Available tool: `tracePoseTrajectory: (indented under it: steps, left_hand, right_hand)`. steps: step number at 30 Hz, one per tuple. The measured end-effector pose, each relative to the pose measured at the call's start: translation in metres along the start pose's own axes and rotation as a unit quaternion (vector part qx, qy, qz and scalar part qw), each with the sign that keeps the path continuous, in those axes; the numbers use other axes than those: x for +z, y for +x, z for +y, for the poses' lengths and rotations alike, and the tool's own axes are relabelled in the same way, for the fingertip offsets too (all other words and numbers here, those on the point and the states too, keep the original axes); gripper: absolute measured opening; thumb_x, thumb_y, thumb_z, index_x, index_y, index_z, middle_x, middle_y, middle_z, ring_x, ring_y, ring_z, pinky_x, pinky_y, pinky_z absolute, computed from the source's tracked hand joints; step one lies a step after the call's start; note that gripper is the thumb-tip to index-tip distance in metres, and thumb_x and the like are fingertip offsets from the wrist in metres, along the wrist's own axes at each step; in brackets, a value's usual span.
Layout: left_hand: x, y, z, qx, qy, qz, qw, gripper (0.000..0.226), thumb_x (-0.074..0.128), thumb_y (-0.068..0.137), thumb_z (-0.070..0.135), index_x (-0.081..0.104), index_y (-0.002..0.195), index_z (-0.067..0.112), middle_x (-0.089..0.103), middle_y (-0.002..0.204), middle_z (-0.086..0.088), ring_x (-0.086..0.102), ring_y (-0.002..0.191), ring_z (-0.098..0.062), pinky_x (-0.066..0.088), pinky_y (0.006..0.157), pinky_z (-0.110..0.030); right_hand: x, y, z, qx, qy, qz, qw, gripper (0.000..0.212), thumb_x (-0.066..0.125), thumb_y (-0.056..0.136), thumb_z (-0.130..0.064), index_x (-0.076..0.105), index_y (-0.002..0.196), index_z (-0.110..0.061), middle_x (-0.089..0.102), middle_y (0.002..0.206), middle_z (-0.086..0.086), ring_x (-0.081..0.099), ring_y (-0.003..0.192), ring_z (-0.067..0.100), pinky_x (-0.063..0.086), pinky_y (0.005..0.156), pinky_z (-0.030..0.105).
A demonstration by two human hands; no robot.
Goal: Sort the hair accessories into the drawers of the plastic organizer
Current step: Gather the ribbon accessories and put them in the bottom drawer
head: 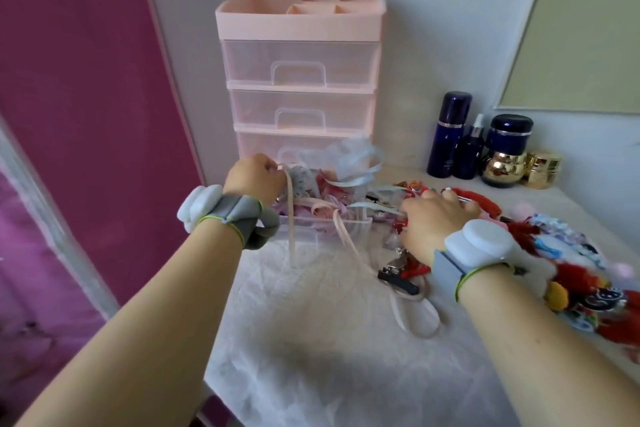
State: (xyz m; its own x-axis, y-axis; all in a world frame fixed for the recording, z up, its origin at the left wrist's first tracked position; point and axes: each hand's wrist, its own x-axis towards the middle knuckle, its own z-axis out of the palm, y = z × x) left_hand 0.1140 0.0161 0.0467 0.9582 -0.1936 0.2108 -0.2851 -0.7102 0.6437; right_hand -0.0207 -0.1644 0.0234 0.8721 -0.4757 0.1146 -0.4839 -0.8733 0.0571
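left hand (254,174) pinches pink ribbon (290,218)

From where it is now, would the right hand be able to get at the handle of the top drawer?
Probably yes. The right hand rests on the red accessories to the right of the organizer, and the top drawer's handle faces forward with nothing in front of it. The hand would have to let go and lift first.

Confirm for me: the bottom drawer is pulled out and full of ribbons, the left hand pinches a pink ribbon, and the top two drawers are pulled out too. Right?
Not quite. In the head view the top two drawers are pushed in. The rest holds: the bottom drawer is pulled out and full of ribbons, and the left hand pinches a pink ribbon.
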Motion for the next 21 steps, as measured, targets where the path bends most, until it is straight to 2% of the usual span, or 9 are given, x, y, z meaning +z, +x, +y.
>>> tracePoseTrajectory:
  steps: [2,5,7,9,11,13,16,18,21]
  left_hand:
    - [0.0,-0.002,0.0,0.018,0.095,-0.005,0.995,0.034,0.05,0.088,0.02,0.057,0.122,0.016,0.049,0.128,-0.015,0.051,0.113,-0.035,0.042,0.096,-0.036]
    - [0.003,-0.01,0.003,0.077,0.102,0.037,0.991,0.036,0.051,0.086,0.012,0.058,0.12,0.022,0.044,0.132,-0.009,0.046,0.117,-0.032,0.041,0.099,-0.042]
    - [0.004,-0.016,0.007,0.134,0.083,0.03,0.987,0.032,0.051,0.086,0.013,0.062,0.115,0.024,0.05,0.128,-0.006,0.051,0.112,-0.027,0.042,0.097,-0.036]
    - [0.004,-0.019,0.013,0.173,0.077,-0.025,0.982,0.025,0.055,0.088,0.024,0.066,0.111,0.027,0.057,0.121,-0.002,0.056,0.101,-0.02,0.041,0.085,-0.024]
    - [0.005,-0.018,0.016,0.187,0.103,-0.089,0.973,0.025,0.059,0.085,0.037,0.068,0.108,0.029,0.064,0.114,0.0,0.058,0.093,-0.015,0.038,0.076,-0.019]
    - [0.006,-0.013,0.013,0.185,0.15,-0.134,0.962,0.029,0.06,0.084,0.04,0.068,0.108,0.027,0.064,0.109,-0.003,0.058,0.093,-0.019,0.038,0.074,-0.022]
    - [0.006,-0.002,0.001,0.173,0.211,-0.147,0.951,0.03,0.061,0.084,0.038,0.067,0.104,0.017,0.059,0.095,-0.002,0.051,0.084,-0.018,0.037,0.071,-0.023]
    - [0.006,0.004,-0.004,0.162,0.249,-0.157,0.942,0.031,0.061,0.085,0.033,0.064,0.11,0.015,0.06,0.105,-0.004,0.053,0.089,-0.019,0.039,0.074,-0.022]
    - [0.009,0.016,-0.002,0.13,0.284,-0.147,0.938,0.031,0.054,0.09,0.023,0.058,0.117,0.008,0.059,0.121,-0.01,0.055,0.11,-0.025,0.04,0.084,-0.026]
  right_hand:
    - [-0.004,-0.001,0.002,-0.005,0.032,0.007,0.999,0.039,0.054,0.085,-0.04,0.049,0.122,-0.03,0.045,0.127,0.003,0.035,0.118,0.029,0.03,0.089,0.041]
    - [-0.008,0.0,-0.003,-0.059,0.16,0.088,0.981,0.039,0.053,0.087,-0.028,0.048,0.126,-0.028,0.045,0.13,0.003,0.039,0.119,0.027,0.036,0.093,0.038]
    - [-0.011,0.004,-0.01,-0.101,0.222,0.119,0.962,0.041,0.051,0.089,-0.024,0.046,0.13,-0.024,0.044,0.134,0.003,0.041,0.121,0.025,0.036,0.095,0.034]
    - [-0.016,0.011,-0.019,-0.134,0.228,0.121,0.957,0.045,0.052,0.09,-0.027,0.042,0.134,-0.022,0.042,0.137,0.004,0.04,0.124,0.024,0.034,0.096,0.031]
    - [-0.021,0.019,-0.028,-0.159,0.215,0.1,0.958,0.051,0.054,0.089,-0.031,0.038,0.137,-0.022,0.039,0.141,0.004,0.038,0.128,0.025,0.033,0.099,0.031]
    - [-0.025,0.027,-0.037,-0.185,0.185,0.063,0.963,0.054,0.056,0.087,-0.034,0.038,0.137,-0.024,0.041,0.14,0.006,0.04,0.126,0.026,0.035,0.099,0.032]
    - [-0.028,0.036,-0.05,-0.227,0.134,0.03,0.964,0.046,0.06,0.084,-0.035,0.05,0.127,-0.023,0.053,0.127,0.008,0.05,0.115,0.028,0.041,0.088,0.03]
    - [-0.028,0.042,-0.059,-0.248,0.119,-0.006,0.961,0.043,0.06,0.084,-0.036,0.054,0.124,-0.021,0.057,0.123,0.007,0.053,0.11,0.028,0.041,0.083,0.027]
    - [-0.025,0.048,-0.076,-0.271,0.089,-0.046,0.957,0.042,0.057,0.087,-0.037,0.054,0.125,-0.02,0.055,0.124,0.009,0.053,0.11,0.029,0.043,0.088,0.028]
